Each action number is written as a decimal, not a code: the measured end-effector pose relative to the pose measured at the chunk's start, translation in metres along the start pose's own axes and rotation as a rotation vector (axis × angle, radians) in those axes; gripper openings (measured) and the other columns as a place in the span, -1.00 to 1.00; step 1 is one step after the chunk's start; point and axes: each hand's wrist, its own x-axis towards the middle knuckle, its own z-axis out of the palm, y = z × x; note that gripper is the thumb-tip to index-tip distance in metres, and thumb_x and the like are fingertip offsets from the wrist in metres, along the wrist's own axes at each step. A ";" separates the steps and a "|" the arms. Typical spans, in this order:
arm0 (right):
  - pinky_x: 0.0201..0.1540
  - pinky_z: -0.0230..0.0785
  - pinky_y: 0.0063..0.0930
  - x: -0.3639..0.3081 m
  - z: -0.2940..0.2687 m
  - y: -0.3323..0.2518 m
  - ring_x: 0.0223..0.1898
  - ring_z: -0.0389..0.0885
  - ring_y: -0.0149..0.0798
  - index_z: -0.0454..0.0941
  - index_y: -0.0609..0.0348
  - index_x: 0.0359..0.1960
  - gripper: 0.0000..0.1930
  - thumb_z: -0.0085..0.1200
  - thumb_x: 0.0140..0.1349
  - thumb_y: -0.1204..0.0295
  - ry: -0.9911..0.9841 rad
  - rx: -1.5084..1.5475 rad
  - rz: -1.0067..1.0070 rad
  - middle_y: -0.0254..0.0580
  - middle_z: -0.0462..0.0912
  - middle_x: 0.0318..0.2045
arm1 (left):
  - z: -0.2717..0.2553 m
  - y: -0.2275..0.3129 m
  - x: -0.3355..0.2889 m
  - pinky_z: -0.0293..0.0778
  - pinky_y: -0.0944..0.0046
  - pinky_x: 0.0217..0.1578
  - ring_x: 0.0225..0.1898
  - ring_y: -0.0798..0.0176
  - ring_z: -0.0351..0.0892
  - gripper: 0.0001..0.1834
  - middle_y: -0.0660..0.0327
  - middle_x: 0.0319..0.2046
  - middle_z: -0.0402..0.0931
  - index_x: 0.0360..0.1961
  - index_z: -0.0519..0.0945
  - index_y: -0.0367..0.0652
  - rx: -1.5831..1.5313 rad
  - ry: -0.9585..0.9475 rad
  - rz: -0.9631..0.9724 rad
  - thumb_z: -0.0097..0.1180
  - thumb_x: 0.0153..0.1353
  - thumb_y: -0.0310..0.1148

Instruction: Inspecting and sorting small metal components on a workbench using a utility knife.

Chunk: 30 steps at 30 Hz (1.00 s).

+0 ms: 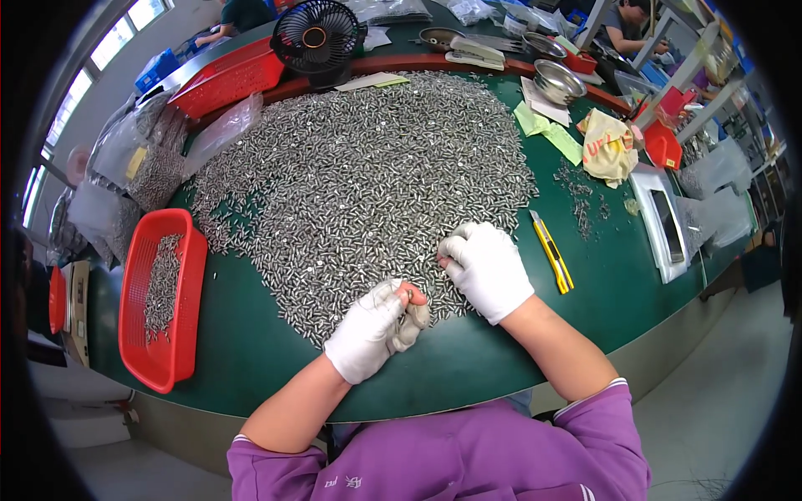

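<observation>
A wide heap of small silvery metal pins covers the middle of the green table. At the heap's near edge is my left hand, in a white glove with bare fingertips; its thumb and forefinger pinch what looks like one small metal pin. My right hand, gloved in white too, rests over the heap's near right side. Its fingers are curled together, and what they hold, if anything, is hidden. Right of that hand lies a yellow utility knife.
A red basket holding some pins stands at left, near bulging clear bags. Behind the heap are a black fan and another red basket. Metal bowls, a cream cloth and scattered pins lie right. Two people work beyond.
</observation>
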 end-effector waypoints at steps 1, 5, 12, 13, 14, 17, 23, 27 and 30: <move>-0.19 0.41 -0.26 0.000 0.001 -0.001 -0.24 0.55 -0.13 0.64 0.00 -0.39 -0.87 0.19 0.01 0.33 0.017 0.000 -0.003 -0.25 0.57 -0.36 | -0.001 0.000 0.000 0.24 0.53 -0.51 -0.53 0.52 0.35 -0.79 0.36 -0.41 0.51 -0.21 0.50 -0.04 0.007 0.006 0.002 -0.05 0.38 -0.16; -0.20 0.41 -0.25 0.001 -0.004 0.000 -0.27 0.55 -0.12 0.63 0.01 -0.43 -0.90 0.18 0.02 0.34 0.061 0.076 -0.022 -0.25 0.58 -0.39 | 0.008 0.004 0.000 0.18 0.48 -0.52 -0.57 0.48 0.23 -0.83 0.34 -0.44 0.49 -0.23 0.51 -0.02 -0.007 0.117 -0.038 0.09 0.30 -0.19; -0.24 0.41 -0.24 0.004 0.005 -0.002 -0.32 0.55 -0.10 0.61 0.08 -0.48 -0.92 0.22 -0.02 0.41 0.089 0.058 -0.039 -0.23 0.59 -0.40 | 0.000 -0.002 0.004 0.19 0.49 -0.52 -0.56 0.49 0.22 -0.89 0.33 -0.37 0.51 -0.21 0.52 -0.03 -0.090 0.041 0.085 0.09 0.30 -0.30; -0.24 0.41 -0.24 0.003 0.005 -0.002 -0.32 0.55 -0.10 0.61 0.08 -0.48 -0.92 0.22 -0.02 0.41 0.088 0.058 -0.040 -0.23 0.59 -0.40 | -0.001 -0.002 0.004 0.19 0.49 -0.52 -0.56 0.49 0.22 -0.89 0.33 -0.37 0.51 -0.21 0.52 -0.03 -0.091 0.042 0.085 0.09 0.30 -0.30; -0.23 0.41 -0.24 0.003 0.005 -0.002 -0.32 0.55 -0.10 0.61 0.09 -0.47 -0.92 0.22 -0.03 0.42 0.116 0.083 -0.035 -0.22 0.59 -0.40 | -0.002 -0.002 0.004 0.18 0.49 -0.52 -0.56 0.48 0.22 -0.89 0.32 -0.38 0.51 -0.21 0.52 -0.03 -0.096 0.046 0.087 0.09 0.29 -0.29; -0.22 0.42 -0.24 0.004 -0.002 -0.002 -0.31 0.55 -0.09 0.61 0.08 -0.46 -0.91 0.23 -0.04 0.43 0.124 0.132 -0.046 -0.22 0.59 -0.40 | -0.001 -0.003 0.006 0.19 0.49 -0.52 -0.55 0.47 0.23 -0.87 0.31 -0.38 0.50 -0.21 0.52 -0.03 -0.114 0.055 0.088 0.10 0.29 -0.27; -0.24 0.43 -0.21 0.005 0.002 -0.010 -0.29 0.55 -0.12 0.62 0.03 -0.49 -0.93 0.18 0.00 0.37 0.055 0.076 -0.064 -0.24 0.57 -0.40 | 0.000 -0.002 0.004 0.20 0.49 -0.52 -0.53 0.46 0.26 -0.85 0.29 -0.37 0.51 -0.22 0.51 -0.04 -0.130 0.061 0.066 0.10 0.28 -0.24; -0.23 0.42 -0.22 0.005 0.006 -0.007 -0.29 0.55 -0.12 0.59 0.05 -0.49 -0.95 0.17 0.02 0.39 0.063 0.079 -0.071 -0.24 0.57 -0.39 | 0.000 0.000 0.003 0.21 0.50 -0.49 -0.52 0.49 0.27 -0.84 0.29 -0.35 0.51 -0.21 0.51 -0.04 -0.131 0.054 0.049 0.12 0.26 -0.25; -0.17 0.41 -0.27 0.004 0.002 -0.006 -0.25 0.54 -0.11 0.58 0.07 -0.42 -0.92 0.18 0.04 0.40 0.149 0.272 -0.069 -0.22 0.57 -0.34 | 0.000 -0.001 0.002 0.22 0.51 -0.46 -0.51 0.50 0.27 -0.82 0.29 -0.32 0.52 -0.17 0.51 -0.03 -0.122 -0.002 0.075 0.15 0.24 -0.28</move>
